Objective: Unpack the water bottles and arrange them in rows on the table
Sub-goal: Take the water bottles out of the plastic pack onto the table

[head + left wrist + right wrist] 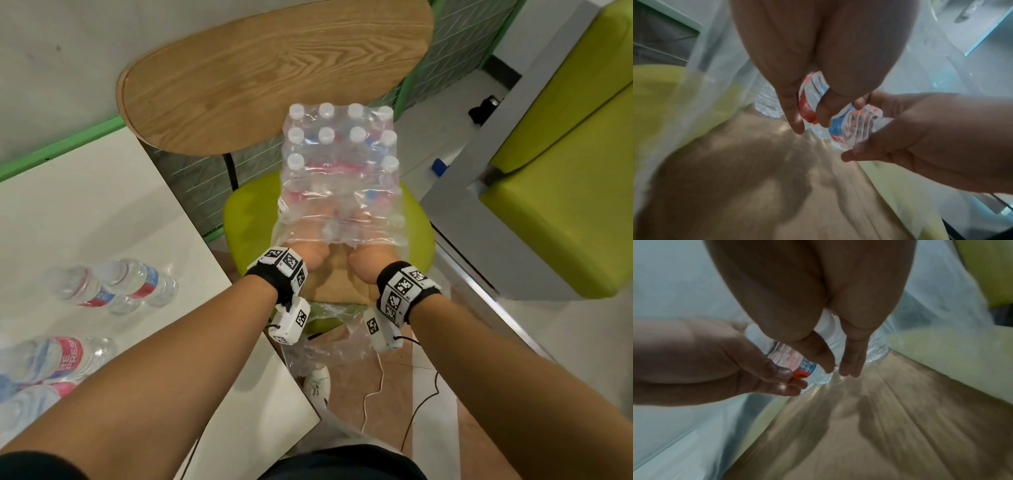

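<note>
Water bottles (342, 161) sit shrink-wrapped on a green chair (246, 219); a few loose ones (113, 284) already lie on the white table (137, 192). Both hands are inside the torn wrap (342, 219) — left hand (818, 65) curled round one labelled bottle (809, 100), right hand (807, 296) round another (830, 337). Risk: clinging film could snag a bottle on the way out or drag the pack off the seat. Fingertips blur behind plastic; the remaining count is unclear.
</note>
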The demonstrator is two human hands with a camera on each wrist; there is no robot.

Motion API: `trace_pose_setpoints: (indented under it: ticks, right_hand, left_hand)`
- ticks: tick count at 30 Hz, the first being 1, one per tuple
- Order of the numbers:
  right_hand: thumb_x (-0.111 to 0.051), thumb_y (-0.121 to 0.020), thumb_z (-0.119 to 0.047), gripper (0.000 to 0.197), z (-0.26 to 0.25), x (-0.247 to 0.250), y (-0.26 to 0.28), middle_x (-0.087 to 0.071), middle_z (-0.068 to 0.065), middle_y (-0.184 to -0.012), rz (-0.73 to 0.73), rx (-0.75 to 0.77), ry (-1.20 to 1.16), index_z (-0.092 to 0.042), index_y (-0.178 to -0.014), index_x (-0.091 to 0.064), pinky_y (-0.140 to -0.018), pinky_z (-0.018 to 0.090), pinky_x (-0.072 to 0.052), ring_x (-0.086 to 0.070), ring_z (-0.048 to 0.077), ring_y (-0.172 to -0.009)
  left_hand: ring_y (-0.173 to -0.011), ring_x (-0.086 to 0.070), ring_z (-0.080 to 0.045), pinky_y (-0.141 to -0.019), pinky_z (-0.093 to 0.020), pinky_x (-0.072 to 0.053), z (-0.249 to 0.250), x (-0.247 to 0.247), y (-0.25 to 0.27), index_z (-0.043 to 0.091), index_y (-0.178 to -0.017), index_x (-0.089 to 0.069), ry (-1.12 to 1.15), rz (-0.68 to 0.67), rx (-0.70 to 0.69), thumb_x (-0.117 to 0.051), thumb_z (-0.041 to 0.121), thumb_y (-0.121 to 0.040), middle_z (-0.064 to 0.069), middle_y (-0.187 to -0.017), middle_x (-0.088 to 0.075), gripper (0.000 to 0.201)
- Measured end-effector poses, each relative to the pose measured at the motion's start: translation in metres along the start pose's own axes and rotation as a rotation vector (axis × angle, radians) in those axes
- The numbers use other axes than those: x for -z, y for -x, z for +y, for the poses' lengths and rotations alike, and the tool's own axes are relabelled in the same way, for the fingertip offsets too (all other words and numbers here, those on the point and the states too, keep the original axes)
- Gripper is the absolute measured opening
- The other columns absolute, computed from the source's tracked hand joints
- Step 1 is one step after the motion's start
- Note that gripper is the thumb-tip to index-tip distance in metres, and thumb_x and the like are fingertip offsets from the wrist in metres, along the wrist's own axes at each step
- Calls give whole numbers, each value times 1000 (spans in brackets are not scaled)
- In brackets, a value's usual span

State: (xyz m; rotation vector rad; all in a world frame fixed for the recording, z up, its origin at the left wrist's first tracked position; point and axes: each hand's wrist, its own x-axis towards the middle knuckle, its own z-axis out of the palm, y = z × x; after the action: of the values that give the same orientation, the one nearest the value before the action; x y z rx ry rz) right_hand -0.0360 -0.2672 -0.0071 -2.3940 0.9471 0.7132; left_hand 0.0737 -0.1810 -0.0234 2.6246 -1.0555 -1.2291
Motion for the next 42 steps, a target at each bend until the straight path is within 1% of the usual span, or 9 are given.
trace_pose_setpoints:
  ticks: [4,8,11,15,18,23,29,35,42]
  right_hand:
    - [-51,-82,2,41,7,-32,14,-51,12,-126,148,14,-147,-17,-118,-54,-96,35,-48,-52,29,-117]
    - [-52,-72,13,58,30,-56,45,-32,-6,-132,276,222,-481,-40,-95,-46,-89,12,-37,-47,14,-115]
    - [-56,-79,9,51,45,-52,69,-37,-7,-133,403,258,-534,-38,-98,-57,-89,10,-40,-45,1,-115]
    - [-69,-85,-7,38,54,-36,85,-50,-8,-115,454,289,-572,-41,-102,-64,-66,6,-46,-59,-1,-72]
    - [-74,-84,-21,33,47,-28,92,-51,-7,-107,469,271,-530,-44,-104,-61,-66,18,-49,-58,9,-65]
    - [-67,-86,-39,29,6,-25,114,-56,-8,-106,559,298,-425,-41,-110,-51,-71,41,-54,-61,13,-79]
    - [-69,-86,-29,30,-75,-50,132,-57,-13,-107,297,553,-611,-34,-112,-54,-77,50,-56,-63,19,-94]
    - [-73,-82,-38,36,-172,-87,160,-59,-18,-108,125,778,-180,-43,-113,-55,-73,22,-54,-62,2,-80]
    - [-72,-77,-49,42,-283,-156,196,-57,-17,-98,-186,953,133,-47,-114,-51,-76,26,-48,-58,3,-68]
  left_hand:
    - [-116,-57,-30,-92,-35,-44,-13,-16,15,10,-135,-49,-76,42,-47,-42,16,-101,-12,-127,-61,35]
    - [-101,-65,-23,-83,-28,-50,-26,-41,25,21,-117,-66,282,296,-217,-66,9,-84,-4,-116,-67,36]
    - [-118,-51,-4,-98,-14,-35,-42,-54,48,31,-104,-67,515,262,-404,-83,8,-67,10,-134,-52,47]
    - [-134,-42,0,-113,-30,-31,-83,-61,89,27,-109,-69,686,151,-519,-86,15,-71,17,-143,-49,43]
    - [-127,-52,-5,-109,-35,-40,-113,-59,131,27,-116,-68,792,157,-469,-83,16,-76,15,-134,-58,45]
    - [-103,-66,-18,-78,-45,-60,-163,-63,202,22,-117,-58,933,285,-251,-88,14,-69,7,-120,-64,57]
    - [-75,-73,-23,-70,-40,-62,-231,-71,293,32,-111,-63,901,263,-61,-92,22,-63,17,-117,-64,57]
    - [-67,-72,-30,-72,-45,-61,-312,-94,378,32,-107,-70,968,347,118,-93,16,-60,12,-111,-69,55]
    - [-62,-72,-29,-72,-45,-61,-418,-145,430,32,-103,-68,1084,669,392,-89,18,-67,6,-104,-68,44]
